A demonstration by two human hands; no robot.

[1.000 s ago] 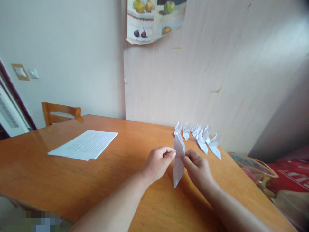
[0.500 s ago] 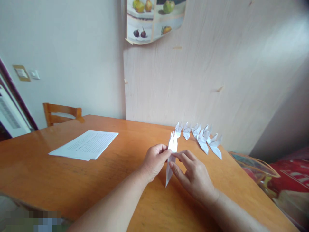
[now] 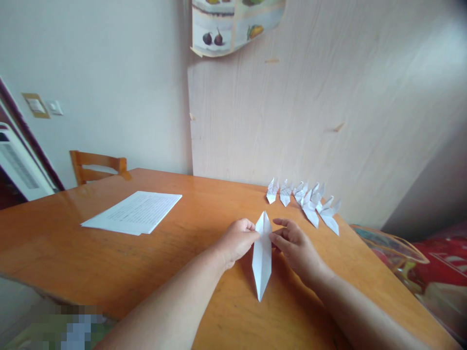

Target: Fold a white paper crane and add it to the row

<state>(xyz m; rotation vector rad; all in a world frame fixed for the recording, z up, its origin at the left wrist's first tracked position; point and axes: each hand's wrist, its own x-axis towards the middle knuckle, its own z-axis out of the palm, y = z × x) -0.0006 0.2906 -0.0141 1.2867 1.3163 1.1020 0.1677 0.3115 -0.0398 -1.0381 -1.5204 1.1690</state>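
A long, narrow piece of folded white paper (image 3: 261,260), pointed at both ends with a crease down its middle, is held just above the table. My left hand (image 3: 239,240) pinches its left edge between thumb and fingers. On the other side, my right hand (image 3: 294,245) has its thumb and fingers closed at the paper's right edge, with the index finger bent above. Beyond the hands, several folded paper birds (image 3: 310,214) stand in a curved row at the back right of the table.
The wooden table (image 3: 164,262) carries a stack of printed sheets (image 3: 134,214) on its left side. A wooden chair (image 3: 98,165) stands behind the far left edge. Red and clear plastic bags (image 3: 434,262) lie beyond the right edge. A wall rises behind the table.
The folded paper now shows a broad diamond-like face with a single top point, where two narrow upper points showed before. My right fingers have moved from its middle to its right edge.
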